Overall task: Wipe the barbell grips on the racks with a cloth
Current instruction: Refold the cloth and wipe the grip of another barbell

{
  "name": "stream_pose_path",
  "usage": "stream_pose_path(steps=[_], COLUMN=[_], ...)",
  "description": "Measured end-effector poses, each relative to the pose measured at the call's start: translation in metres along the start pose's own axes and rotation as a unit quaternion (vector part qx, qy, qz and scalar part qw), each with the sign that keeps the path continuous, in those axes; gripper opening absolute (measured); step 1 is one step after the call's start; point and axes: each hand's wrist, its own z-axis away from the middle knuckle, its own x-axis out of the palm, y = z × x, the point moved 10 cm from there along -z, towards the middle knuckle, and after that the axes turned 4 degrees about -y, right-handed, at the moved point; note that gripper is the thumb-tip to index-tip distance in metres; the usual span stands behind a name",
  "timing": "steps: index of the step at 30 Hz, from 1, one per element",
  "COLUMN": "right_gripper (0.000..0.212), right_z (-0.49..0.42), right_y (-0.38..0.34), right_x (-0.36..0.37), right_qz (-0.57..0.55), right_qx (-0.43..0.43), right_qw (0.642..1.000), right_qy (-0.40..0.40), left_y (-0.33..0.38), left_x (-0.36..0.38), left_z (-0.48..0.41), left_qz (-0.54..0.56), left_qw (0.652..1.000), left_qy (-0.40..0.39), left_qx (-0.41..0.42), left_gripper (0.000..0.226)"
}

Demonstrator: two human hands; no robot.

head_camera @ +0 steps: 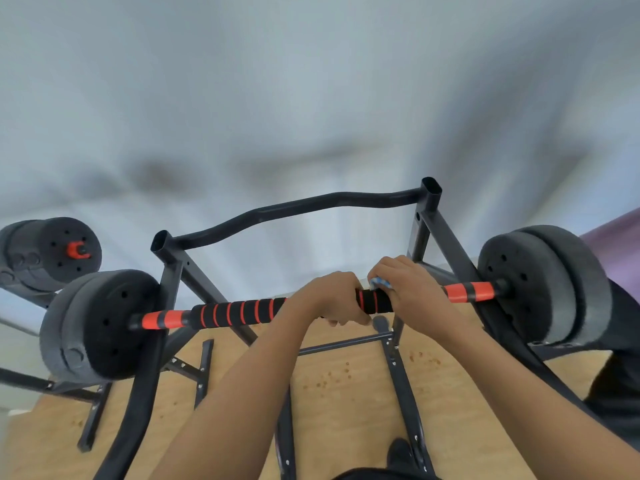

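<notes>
Barbell grip [239, 312], black foam, red-ringed.

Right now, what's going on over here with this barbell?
A person appears to be wiping a barbell that rests across a black rack. The left-hand grip wraps round the bar's black-and-red foam near the middle, apparently steadying it. The right-hand grip, just beside it, holds a blue-and-white cloth against the bar. Black weight plates sit at both ends, and a second loaded bar lies at the far left.
</notes>
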Motion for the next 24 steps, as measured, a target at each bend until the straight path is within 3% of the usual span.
stream_pose_path(steps=[2,4,6,10,18,20,22,24], right_gripper=[0.026,0.03,0.033,0.035,0.033,0.031,0.027,0.025], right_z=[-0.005,-0.01,-0.015,-0.019,-0.022,-0.021,-0.022,-0.024], right_y=[0.001,0.003,0.003,0.004,0.004,0.008,0.011,0.011], right_x=[0.001,0.0,0.002,0.003,0.001,-0.001,-0.002,-0.003], right_qz=[0.01,0.008,0.003,0.004,0.017,0.012,0.005,0.009], right_qx=[0.002,0.007,0.011,0.015,0.008,0.01,0.01,0.008], right_qw=[1.0,1.0,1.0,0.999,1.0,1.0,1.0,1.0], right_qy=[-0.006,-0.013,-0.023,-0.034,-0.009,0.003,0.018,0.029], left_y=[0.004,0.013,0.016,0.005,-0.013,-0.011,-0.011,0.001], left_x=[-0.011,-0.011,-0.008,-0.014,-0.012,-0.019,-0.028,-0.028], left_z=[0.005,0.013,0.02,0.004,-0.027,-0.025,-0.017,-0.005], left_qz=[-0.112,-0.235,-0.247,-0.199,-0.035,-0.044,-0.101,-0.21], left_qw=[0.988,0.942,0.92,0.953,0.999,0.998,0.985,0.94], left_qy=[0.107,0.237,0.305,0.224,0.012,0.035,0.136,0.266], left_qx=[0.024,0.029,0.008,-0.042,-0.027,-0.018,-0.027,-0.026], left_gripper=[0.023,0.021,0.018,0.015,0.023,0.025,0.025,0.026])
